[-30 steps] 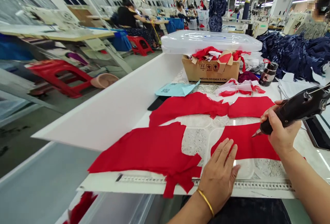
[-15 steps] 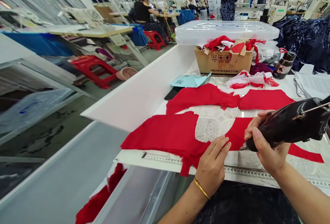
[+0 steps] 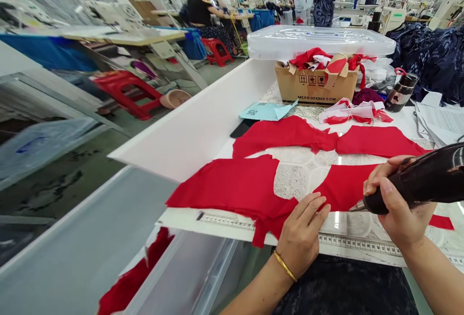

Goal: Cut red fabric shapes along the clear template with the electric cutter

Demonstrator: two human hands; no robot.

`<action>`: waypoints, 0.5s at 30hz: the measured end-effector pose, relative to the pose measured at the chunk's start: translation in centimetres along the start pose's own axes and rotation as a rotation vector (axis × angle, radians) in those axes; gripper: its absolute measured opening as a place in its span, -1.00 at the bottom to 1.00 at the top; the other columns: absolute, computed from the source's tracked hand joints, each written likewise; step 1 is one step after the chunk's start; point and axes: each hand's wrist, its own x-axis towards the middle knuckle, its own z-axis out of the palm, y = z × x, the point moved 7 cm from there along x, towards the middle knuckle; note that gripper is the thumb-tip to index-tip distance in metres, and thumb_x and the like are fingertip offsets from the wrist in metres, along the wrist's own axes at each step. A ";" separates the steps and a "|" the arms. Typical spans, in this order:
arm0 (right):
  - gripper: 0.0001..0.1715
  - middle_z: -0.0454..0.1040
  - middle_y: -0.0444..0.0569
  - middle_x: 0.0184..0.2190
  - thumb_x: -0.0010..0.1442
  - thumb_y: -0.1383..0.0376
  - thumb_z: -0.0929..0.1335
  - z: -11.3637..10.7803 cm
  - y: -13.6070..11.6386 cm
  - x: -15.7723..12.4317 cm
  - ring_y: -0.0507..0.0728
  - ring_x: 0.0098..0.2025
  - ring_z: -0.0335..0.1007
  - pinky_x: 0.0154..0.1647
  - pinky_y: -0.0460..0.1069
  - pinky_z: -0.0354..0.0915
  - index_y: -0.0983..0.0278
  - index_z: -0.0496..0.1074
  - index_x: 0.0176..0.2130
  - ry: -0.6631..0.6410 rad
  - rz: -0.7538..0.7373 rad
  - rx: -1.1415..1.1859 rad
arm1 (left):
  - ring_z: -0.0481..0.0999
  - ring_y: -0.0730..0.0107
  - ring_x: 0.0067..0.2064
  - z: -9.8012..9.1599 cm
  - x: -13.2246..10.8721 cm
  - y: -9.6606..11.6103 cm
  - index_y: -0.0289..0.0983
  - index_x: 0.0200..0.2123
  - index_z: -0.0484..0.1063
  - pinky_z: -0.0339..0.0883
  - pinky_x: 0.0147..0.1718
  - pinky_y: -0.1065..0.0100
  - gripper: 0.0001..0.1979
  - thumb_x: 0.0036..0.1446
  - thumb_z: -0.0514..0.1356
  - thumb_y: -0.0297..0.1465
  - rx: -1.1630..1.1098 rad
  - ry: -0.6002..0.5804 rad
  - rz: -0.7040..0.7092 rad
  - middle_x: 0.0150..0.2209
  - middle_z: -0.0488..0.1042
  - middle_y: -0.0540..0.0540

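Red cloth lies in four flat pieces on a white table (image 3: 174, 216), two at the front and two behind them; the front right piece (image 3: 339, 187) sits directly before the person, partly hidden by the right hand (image 3: 402, 204) and what it holds; that hand wraps its fingers and thumb around a black handheld tool (image 3: 431, 175), whose metal tip (image 3: 357, 207) points left at the piece's near edge, though whether it touches the cloth I cannot tell; the left hand (image 3: 302, 228), with a gold bangle (image 3: 285, 265) at its wrist, lies palm down, fingers extended and close together, fingertips resting on the piece's left end, beside the ragged end of the front left piece (image 3: 224, 184); its thumb is hidden; a measuring tape (image 3: 357, 244) runs along the table's front edge, passing behind the left hand; farther back stand a cardboard box (image 3: 319, 85) heaped with red and white scraps (image 3: 311, 59), and a dark bottle (image 3: 401, 93); light blue paper (image 3: 266, 111) lies left of them, near the rear left piece (image 3: 286, 136).
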 end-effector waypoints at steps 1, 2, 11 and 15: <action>-0.73 0.45 -0.24 -0.51 0.23 0.31 0.44 -0.4 0.0 0.1 0.03 -0.54 0.40 -0.50 -0.05 0.39 0.16 0.36 -0.09 0.009 -0.002 -0.013 | 0.51 0.10 0.17 0.0 0.1 0.1 -0.36 0.08 0.49 0.54 0.14 0.08 -0.58 0.26 0.00 -0.68 -0.001 0.002 0.003 0.01 0.57 -0.27; -0.73 0.45 -0.24 -0.51 0.23 0.30 0.45 -0.6 0.0 0.1 0.04 -0.54 0.41 -0.49 -0.04 0.39 0.16 0.35 -0.09 0.020 -0.001 -0.025 | 0.51 0.10 0.17 0.0 0.1 0.1 -0.36 0.07 0.50 0.54 0.14 0.08 -0.58 0.26 0.00 -0.68 -0.003 0.000 0.006 0.01 0.58 -0.27; -0.76 0.45 -0.25 -0.53 0.21 0.31 0.45 -1.2 0.0 0.2 0.03 -0.57 0.38 -0.54 -0.04 0.35 0.16 0.36 -0.13 0.068 0.006 -0.031 | 0.52 0.10 0.15 0.6 1.1 0.7 -0.34 0.07 0.50 0.54 0.13 0.09 -0.57 0.26 0.00 -0.68 -0.006 -0.041 0.026 0.01 0.58 -0.26; -0.73 0.46 -0.24 -0.53 0.20 0.31 0.45 -3.1 -0.6 0.5 0.03 -0.56 0.41 -0.49 -0.03 0.37 0.17 0.38 -0.10 0.099 -0.022 -0.075 | 0.52 0.11 0.16 1.1 1.3 0.9 -0.33 0.10 0.49 0.54 0.14 0.09 -0.54 0.25 0.00 -0.68 -0.016 -0.061 0.047 0.01 0.58 -0.26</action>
